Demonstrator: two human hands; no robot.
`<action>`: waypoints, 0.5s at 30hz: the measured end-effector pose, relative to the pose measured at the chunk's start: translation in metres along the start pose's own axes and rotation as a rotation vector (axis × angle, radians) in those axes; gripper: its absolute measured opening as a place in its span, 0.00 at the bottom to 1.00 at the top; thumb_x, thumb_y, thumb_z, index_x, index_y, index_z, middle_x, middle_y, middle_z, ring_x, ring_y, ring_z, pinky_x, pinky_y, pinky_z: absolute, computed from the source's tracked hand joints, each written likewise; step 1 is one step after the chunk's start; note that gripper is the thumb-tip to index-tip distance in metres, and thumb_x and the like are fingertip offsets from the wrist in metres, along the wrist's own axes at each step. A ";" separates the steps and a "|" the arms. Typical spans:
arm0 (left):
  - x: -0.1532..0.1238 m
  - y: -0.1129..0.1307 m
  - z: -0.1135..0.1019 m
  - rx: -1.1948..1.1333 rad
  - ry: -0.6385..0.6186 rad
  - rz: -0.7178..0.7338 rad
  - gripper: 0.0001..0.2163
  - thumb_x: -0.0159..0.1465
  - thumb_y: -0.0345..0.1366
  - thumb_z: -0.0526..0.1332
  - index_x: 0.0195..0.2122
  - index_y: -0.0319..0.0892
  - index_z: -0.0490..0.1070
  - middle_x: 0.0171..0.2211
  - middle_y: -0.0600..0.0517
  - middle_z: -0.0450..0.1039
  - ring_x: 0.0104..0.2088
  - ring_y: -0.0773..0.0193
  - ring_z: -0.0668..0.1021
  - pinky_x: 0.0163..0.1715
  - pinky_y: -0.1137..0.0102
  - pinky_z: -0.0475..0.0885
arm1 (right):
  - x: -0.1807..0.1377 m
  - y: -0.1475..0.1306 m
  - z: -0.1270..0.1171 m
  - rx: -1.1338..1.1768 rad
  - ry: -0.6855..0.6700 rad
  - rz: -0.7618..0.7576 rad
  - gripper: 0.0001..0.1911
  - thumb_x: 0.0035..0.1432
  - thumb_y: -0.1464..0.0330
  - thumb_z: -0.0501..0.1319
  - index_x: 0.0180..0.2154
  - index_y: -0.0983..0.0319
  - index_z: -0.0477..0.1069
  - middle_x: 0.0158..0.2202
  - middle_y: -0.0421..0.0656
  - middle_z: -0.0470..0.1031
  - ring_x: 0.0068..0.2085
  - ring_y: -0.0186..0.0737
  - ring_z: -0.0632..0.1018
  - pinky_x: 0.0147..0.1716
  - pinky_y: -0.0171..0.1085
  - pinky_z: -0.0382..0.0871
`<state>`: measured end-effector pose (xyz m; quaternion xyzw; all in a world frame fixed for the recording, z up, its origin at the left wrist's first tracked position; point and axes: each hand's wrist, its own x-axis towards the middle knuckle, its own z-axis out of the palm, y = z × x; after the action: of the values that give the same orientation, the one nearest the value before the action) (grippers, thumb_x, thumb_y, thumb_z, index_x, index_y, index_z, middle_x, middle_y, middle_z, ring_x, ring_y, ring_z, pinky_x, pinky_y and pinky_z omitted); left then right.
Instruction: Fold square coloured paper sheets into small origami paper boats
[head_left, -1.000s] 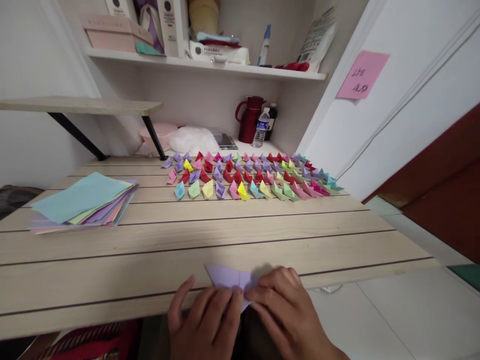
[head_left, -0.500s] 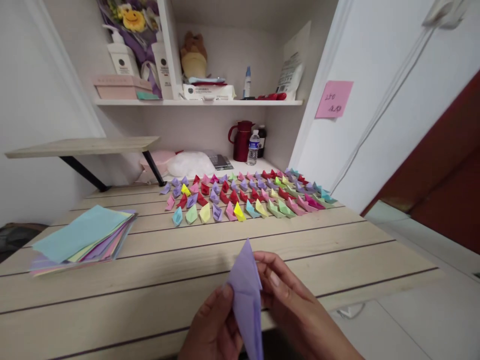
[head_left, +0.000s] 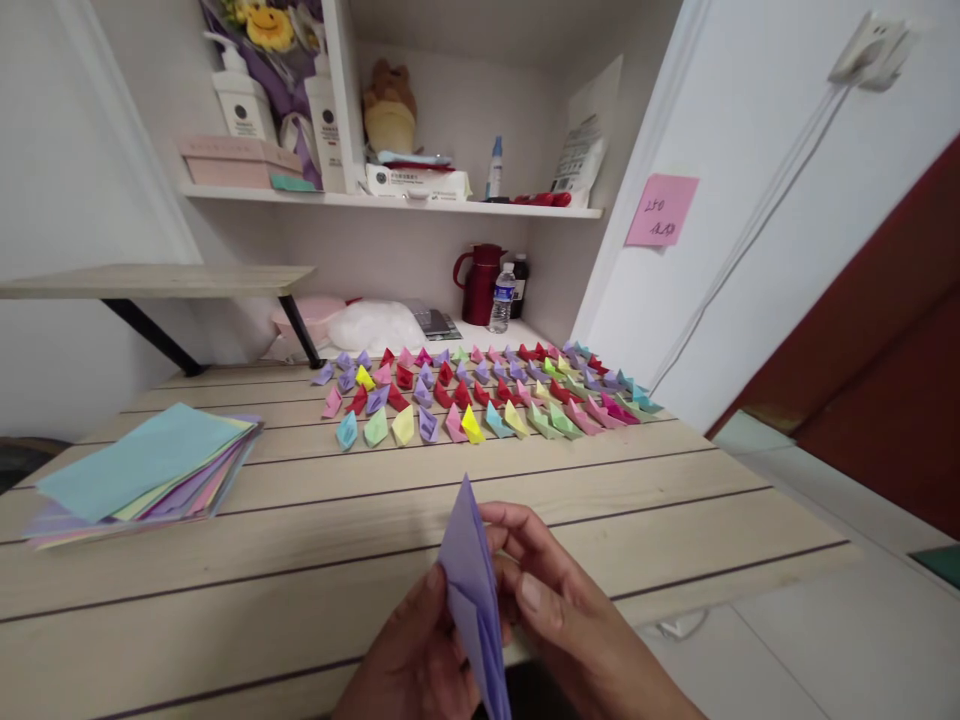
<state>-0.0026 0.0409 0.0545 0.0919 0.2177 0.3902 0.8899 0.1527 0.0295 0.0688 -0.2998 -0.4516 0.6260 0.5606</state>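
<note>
Above the near edge of the table point(head_left: 675, 510), the left hand point(head_left: 420, 650) and the right hand point(head_left: 562, 610) both grasp a folded purple paper point(head_left: 471, 585). The left pinches it from one side with the thumb on its face, and the right holds the other side with curled fingers. The paper stands on end with its point up, clear of the table. A second ago it lay flat at the table's near edge under both hands, and half a second ago it was already raised, almost as it stands now. On the table's left part lies a stack of coloured sheets point(head_left: 142, 470) with a light blue one on top. On the table's far half, rows of small folded paper boats point(head_left: 480, 395) stand close together in many colours. Just beyond the table's far edge are a dark red jug point(head_left: 480, 270) and a water bottle point(head_left: 500, 298), side by side. Above the table, a shelf point(head_left: 525, 210) carries white pump bottles point(head_left: 238, 100), a pink box point(head_left: 232, 160) and a white packet point(head_left: 416, 182), whose print is too small to read. Right of the table, a pink sticky note point(head_left: 661, 209) on the wall bears handwriting that cannot be read for certain.
</note>
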 end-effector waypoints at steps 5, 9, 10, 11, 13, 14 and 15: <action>0.000 0.002 0.001 -0.033 -0.058 0.004 0.11 0.66 0.37 0.64 0.47 0.38 0.78 0.38 0.49 0.81 0.38 0.67 0.81 0.45 0.72 0.75 | 0.000 -0.007 0.007 0.057 -0.057 0.041 0.37 0.47 0.52 0.74 0.56 0.49 0.65 0.44 0.41 0.65 0.31 0.36 0.72 0.28 0.36 0.74; 0.000 0.001 0.001 0.002 -0.105 0.012 0.14 0.66 0.38 0.62 0.48 0.37 0.78 0.41 0.46 0.80 0.42 0.62 0.81 0.51 0.68 0.72 | -0.002 -0.013 0.014 0.085 -0.016 0.056 0.36 0.46 0.54 0.76 0.55 0.51 0.66 0.44 0.41 0.66 0.31 0.35 0.72 0.27 0.35 0.75; 0.000 0.000 0.000 0.007 -0.111 0.015 0.14 0.67 0.38 0.62 0.49 0.36 0.77 0.42 0.45 0.80 0.44 0.60 0.81 0.53 0.67 0.71 | -0.002 -0.014 0.015 0.086 -0.011 0.067 0.37 0.46 0.55 0.76 0.55 0.51 0.66 0.43 0.41 0.67 0.30 0.34 0.72 0.26 0.35 0.75; 0.000 0.000 0.000 0.008 -0.118 0.018 0.15 0.67 0.38 0.61 0.50 0.36 0.77 0.42 0.45 0.80 0.46 0.59 0.81 0.54 0.66 0.70 | -0.002 -0.015 0.015 0.088 -0.008 0.079 0.37 0.46 0.55 0.76 0.55 0.51 0.66 0.42 0.41 0.67 0.29 0.34 0.72 0.26 0.35 0.74; 0.000 -0.001 0.000 -0.001 -0.126 0.021 0.16 0.67 0.38 0.61 0.52 0.36 0.76 0.43 0.44 0.80 0.49 0.58 0.80 0.56 0.66 0.69 | -0.002 -0.014 0.014 0.095 -0.014 0.102 0.36 0.46 0.55 0.76 0.54 0.51 0.65 0.41 0.40 0.68 0.28 0.33 0.72 0.26 0.35 0.74; 0.001 -0.001 0.000 -0.005 -0.127 0.022 0.16 0.67 0.39 0.62 0.53 0.37 0.76 0.43 0.44 0.80 0.50 0.57 0.79 0.57 0.65 0.68 | -0.002 -0.013 0.014 0.102 -0.019 0.107 0.36 0.47 0.56 0.76 0.54 0.51 0.65 0.40 0.39 0.68 0.27 0.32 0.73 0.26 0.34 0.73; 0.001 -0.001 0.000 -0.009 -0.125 0.021 0.17 0.67 0.39 0.62 0.54 0.37 0.75 0.43 0.45 0.80 0.51 0.57 0.79 0.58 0.65 0.67 | -0.001 -0.012 0.013 0.109 -0.021 0.105 0.35 0.47 0.56 0.76 0.54 0.51 0.65 0.40 0.38 0.68 0.26 0.31 0.72 0.27 0.34 0.72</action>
<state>-0.0011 0.0405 0.0542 0.1145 0.1591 0.3942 0.8979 0.1470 0.0247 0.0852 -0.2856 -0.4064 0.6813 0.5377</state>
